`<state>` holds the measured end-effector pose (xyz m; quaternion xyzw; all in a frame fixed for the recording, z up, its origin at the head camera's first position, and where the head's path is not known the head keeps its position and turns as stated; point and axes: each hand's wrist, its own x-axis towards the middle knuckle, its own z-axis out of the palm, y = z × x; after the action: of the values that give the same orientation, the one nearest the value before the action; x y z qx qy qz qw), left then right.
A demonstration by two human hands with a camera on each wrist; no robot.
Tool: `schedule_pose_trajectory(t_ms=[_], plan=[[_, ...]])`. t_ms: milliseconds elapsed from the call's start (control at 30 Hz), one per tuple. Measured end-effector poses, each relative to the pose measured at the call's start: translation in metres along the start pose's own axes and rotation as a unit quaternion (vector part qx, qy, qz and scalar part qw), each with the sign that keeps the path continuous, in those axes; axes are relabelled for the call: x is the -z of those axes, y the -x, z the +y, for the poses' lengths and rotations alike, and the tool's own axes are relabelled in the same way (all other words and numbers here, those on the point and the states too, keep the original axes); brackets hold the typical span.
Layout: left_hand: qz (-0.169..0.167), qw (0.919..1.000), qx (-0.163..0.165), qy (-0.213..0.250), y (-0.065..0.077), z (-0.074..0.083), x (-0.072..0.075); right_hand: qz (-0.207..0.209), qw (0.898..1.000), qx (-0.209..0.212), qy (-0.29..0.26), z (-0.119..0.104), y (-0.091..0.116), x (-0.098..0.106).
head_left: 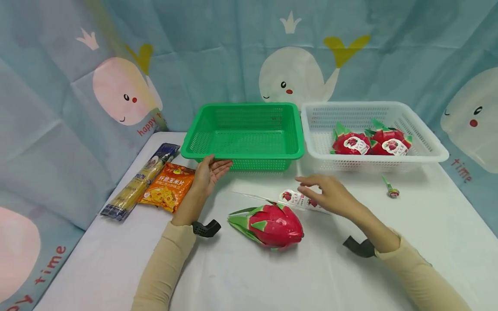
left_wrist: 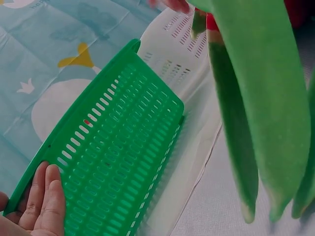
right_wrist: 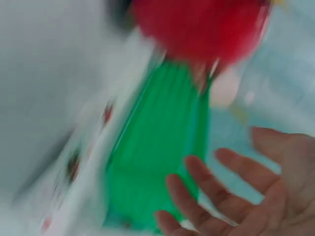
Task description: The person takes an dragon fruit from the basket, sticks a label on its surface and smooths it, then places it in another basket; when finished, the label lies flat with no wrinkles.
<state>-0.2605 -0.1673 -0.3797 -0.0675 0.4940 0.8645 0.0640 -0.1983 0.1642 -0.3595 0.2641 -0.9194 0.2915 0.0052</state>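
My left hand point(head_left: 208, 175) is at the front left of the green basket point(head_left: 243, 156). In the left wrist view its thumb lies over the rim and its fingers point(left_wrist: 51, 196) press the wall beneath, gripping the edge. The right hand point(head_left: 328, 194) hovers over the table to the right, fingers spread and holding nothing. Between the forearms lies a red dragon fruit point(head_left: 278, 226), its green leaves pointing left. Behind it rests a clear plastic strip with white dragon-fruit stickers point(head_left: 292, 197), partly hidden by the right hand.
A white basket point(head_left: 373, 161) stands against the green one, holding two stickered dragon fruits point(head_left: 347, 140). At left lie a pack of spaghetti point(head_left: 142, 183) and an orange snack bag point(head_left: 168, 188). A lollipop point(head_left: 393, 192) lies at right. A patterned curtain hangs behind the table.
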Motion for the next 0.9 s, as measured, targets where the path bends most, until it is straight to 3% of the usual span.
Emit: schedule_pose_trajectory(t_ms=[100, 233, 533, 667, 733, 800, 900], plan=[[0.0, 1.0, -0.004, 0.002, -0.001, 0.001, 0.001, -0.022, 0.998, -0.05, 0.002, 0.025, -0.008, 0.003], [-0.005, 1.0, -0.005, -0.006, -0.001, 0.001, 0.001, -0.067, 0.994, -0.086, 0.003, 0.045, -0.013, -0.004], [-0.026, 0.9988, 0.009, -0.041, 0.0, -0.004, 0.001, -0.079, 0.987, -0.122, 0.061, 0.042, -0.018, -0.024], [-0.02, 0.9934, 0.012, -0.112, -0.002, -0.009, -0.001, -0.092, 0.985, -0.126, 0.068, 0.038, -0.021, -0.029], [-0.02, 0.9855, 0.006, -0.169, -0.002, -0.012, -0.003, -0.105, 0.984, -0.131, 0.066, 0.037, -0.022, -0.031], [-0.031, 0.9708, -0.007, -0.238, -0.002, -0.015, -0.005, -0.112, 0.983, -0.135, 0.058, 0.037, -0.023, -0.031], [-0.069, 0.9394, -0.045, -0.333, -0.001, -0.02, -0.007, -0.109, 0.985, -0.128, 0.03, 0.038, -0.024, -0.031]])
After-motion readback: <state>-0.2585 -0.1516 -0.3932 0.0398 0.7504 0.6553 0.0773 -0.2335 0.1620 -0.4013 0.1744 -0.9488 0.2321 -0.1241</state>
